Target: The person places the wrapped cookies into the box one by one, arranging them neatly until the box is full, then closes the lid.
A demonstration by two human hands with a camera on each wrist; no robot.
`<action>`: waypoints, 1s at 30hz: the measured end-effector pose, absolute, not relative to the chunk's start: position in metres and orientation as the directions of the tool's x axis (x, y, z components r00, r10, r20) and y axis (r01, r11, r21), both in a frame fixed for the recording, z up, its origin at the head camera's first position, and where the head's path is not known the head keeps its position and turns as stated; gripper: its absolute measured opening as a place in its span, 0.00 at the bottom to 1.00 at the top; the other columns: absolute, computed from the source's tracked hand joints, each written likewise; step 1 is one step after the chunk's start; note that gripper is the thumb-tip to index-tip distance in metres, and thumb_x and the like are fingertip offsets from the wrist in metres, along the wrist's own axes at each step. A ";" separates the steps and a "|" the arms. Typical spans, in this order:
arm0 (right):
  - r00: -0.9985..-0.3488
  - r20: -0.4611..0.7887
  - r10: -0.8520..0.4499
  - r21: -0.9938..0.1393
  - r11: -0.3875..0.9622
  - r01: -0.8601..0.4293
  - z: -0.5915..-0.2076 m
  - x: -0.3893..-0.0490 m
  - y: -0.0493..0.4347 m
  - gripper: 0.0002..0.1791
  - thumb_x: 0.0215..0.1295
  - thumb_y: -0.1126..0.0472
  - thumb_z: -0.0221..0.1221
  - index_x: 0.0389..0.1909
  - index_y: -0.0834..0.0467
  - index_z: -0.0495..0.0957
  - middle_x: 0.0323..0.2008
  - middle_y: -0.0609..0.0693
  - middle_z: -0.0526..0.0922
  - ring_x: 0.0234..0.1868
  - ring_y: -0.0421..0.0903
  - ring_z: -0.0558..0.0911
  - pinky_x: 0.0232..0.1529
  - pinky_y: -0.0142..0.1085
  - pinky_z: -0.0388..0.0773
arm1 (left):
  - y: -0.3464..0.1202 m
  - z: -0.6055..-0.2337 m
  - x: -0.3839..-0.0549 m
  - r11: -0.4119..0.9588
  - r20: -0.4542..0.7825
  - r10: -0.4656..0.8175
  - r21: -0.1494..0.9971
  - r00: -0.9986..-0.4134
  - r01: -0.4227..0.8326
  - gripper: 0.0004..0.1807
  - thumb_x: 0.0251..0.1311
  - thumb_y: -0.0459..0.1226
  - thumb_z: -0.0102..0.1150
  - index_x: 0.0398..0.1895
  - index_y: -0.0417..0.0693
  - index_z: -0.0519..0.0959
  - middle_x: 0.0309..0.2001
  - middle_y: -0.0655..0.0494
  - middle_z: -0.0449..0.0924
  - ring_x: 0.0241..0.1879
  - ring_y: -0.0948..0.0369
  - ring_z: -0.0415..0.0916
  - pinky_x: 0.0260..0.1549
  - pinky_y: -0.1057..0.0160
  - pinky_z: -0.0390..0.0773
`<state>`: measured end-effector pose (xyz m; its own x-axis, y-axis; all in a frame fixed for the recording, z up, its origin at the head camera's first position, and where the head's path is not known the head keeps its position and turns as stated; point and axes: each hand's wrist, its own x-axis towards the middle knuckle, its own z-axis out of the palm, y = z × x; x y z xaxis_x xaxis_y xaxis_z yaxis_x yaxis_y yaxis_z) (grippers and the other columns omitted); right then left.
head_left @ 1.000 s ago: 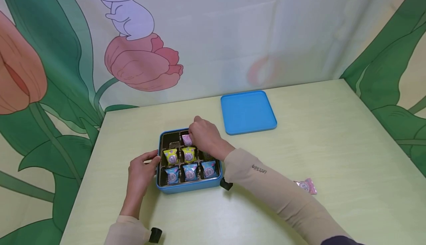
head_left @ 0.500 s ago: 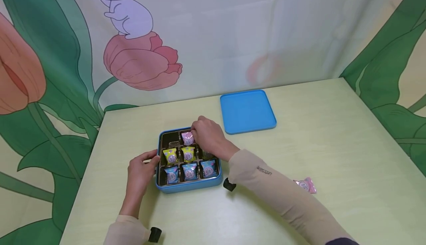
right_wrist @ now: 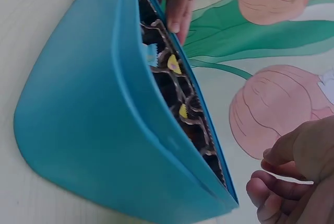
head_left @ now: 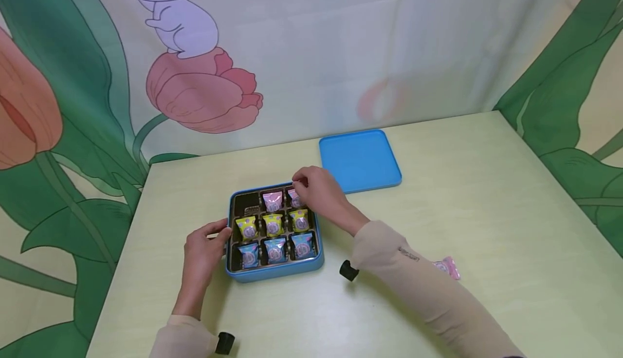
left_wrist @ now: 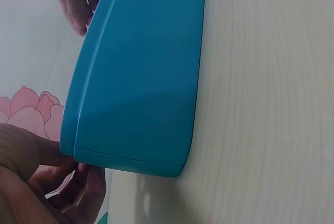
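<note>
A blue box point(head_left: 277, 274) with a dark divided insert stands on the table in the head view. Its near row holds blue-wrapped candies point(head_left: 276, 250), its middle row yellow-wrapped candies point(head_left: 273, 225). In the back row, a pink-wrapped candy point(head_left: 273, 201) lies in the middle compartment and another pink candy point(head_left: 295, 198) in the right one, partly behind my right hand; the left compartment shows its dark bottom. My left hand point(head_left: 204, 250) grips the box's left side, thumb at the rim. My right hand point(head_left: 321, 193) hovers by the back right corner, fingers loosely curled around nothing.
A blue lid point(head_left: 361, 158) lies on the table behind and right of the box. One more pink-wrapped candy point(head_left: 449, 267) lies at the right, partly hidden by the right sleeve point(head_left: 423, 277). A printed curtain point(head_left: 311, 55) hangs along the table's back edge.
My right hand has drawn back to the right, off the back right compartment, uncovering the pink candy there and a yellow one in front of it. My left hand stays at the box.
</note>
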<state>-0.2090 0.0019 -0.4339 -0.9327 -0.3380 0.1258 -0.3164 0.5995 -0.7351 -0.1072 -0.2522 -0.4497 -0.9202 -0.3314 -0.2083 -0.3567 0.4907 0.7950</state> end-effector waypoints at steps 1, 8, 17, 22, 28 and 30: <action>-0.936 0.120 -0.330 -0.747 0.592 -0.304 -0.433 -0.209 0.005 0.12 0.76 0.62 0.57 0.51 0.61 0.85 0.44 0.52 0.87 0.36 0.44 0.81 0.37 0.36 0.80 | -0.252 -0.450 -0.107 0.491 -0.208 -0.331 0.795 -0.920 -0.356 0.21 0.74 0.38 0.58 0.65 0.40 0.79 0.61 0.37 0.79 0.50 0.48 0.82 0.32 0.71 0.78; -0.950 0.094 -0.297 -0.795 0.552 -0.251 -0.428 -0.203 0.028 0.15 0.77 0.60 0.57 0.55 0.63 0.83 0.45 0.52 0.87 0.41 0.48 0.83 0.40 0.40 0.81 | -0.254 -0.450 -0.107 0.493 -0.197 -0.330 0.798 -0.923 -0.347 0.20 0.73 0.37 0.58 0.65 0.39 0.80 0.60 0.37 0.80 0.47 0.51 0.83 0.31 0.71 0.78; -0.958 0.049 -0.282 -0.851 0.490 -0.188 -0.423 -0.195 0.064 0.14 0.76 0.59 0.59 0.55 0.60 0.84 0.46 0.53 0.87 0.38 0.48 0.83 0.35 0.38 0.80 | -0.256 -0.452 -0.107 0.485 -0.196 -0.328 0.805 -0.924 -0.343 0.20 0.73 0.37 0.59 0.64 0.40 0.81 0.59 0.38 0.81 0.42 0.57 0.83 0.30 0.72 0.79; -0.959 0.043 -0.282 -0.862 0.475 -0.178 -0.420 -0.190 0.091 0.14 0.77 0.58 0.59 0.56 0.61 0.83 0.44 0.54 0.86 0.36 0.48 0.83 0.35 0.39 0.78 | -0.256 -0.452 -0.106 0.479 -0.196 -0.323 0.810 -0.926 -0.339 0.20 0.73 0.37 0.59 0.64 0.39 0.81 0.59 0.37 0.81 0.42 0.57 0.84 0.30 0.72 0.79; -0.962 0.049 -0.269 -0.859 0.480 -0.178 -0.418 -0.179 0.125 0.14 0.76 0.59 0.60 0.55 0.61 0.84 0.42 0.56 0.86 0.38 0.54 0.84 0.37 0.42 0.77 | -0.255 -0.453 -0.106 0.480 -0.191 -0.327 0.810 -0.926 -0.337 0.20 0.72 0.37 0.59 0.63 0.40 0.81 0.58 0.38 0.82 0.41 0.58 0.84 0.30 0.72 0.79; -0.964 0.049 -0.263 -0.856 0.485 -0.176 -0.420 -0.175 0.136 0.13 0.76 0.59 0.61 0.54 0.61 0.84 0.41 0.55 0.86 0.37 0.55 0.84 0.36 0.42 0.76 | -0.255 -0.453 -0.107 0.482 -0.188 -0.325 0.810 -0.927 -0.334 0.20 0.72 0.37 0.59 0.63 0.40 0.81 0.58 0.38 0.82 0.42 0.57 0.84 0.30 0.72 0.79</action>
<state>-0.1751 0.1355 -0.4201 -0.9636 -0.2629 0.0488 -0.1758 0.4853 -0.8565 -0.1065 -0.2555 -0.4534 -0.9267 -0.3252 -0.1884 -0.3338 0.4822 0.8100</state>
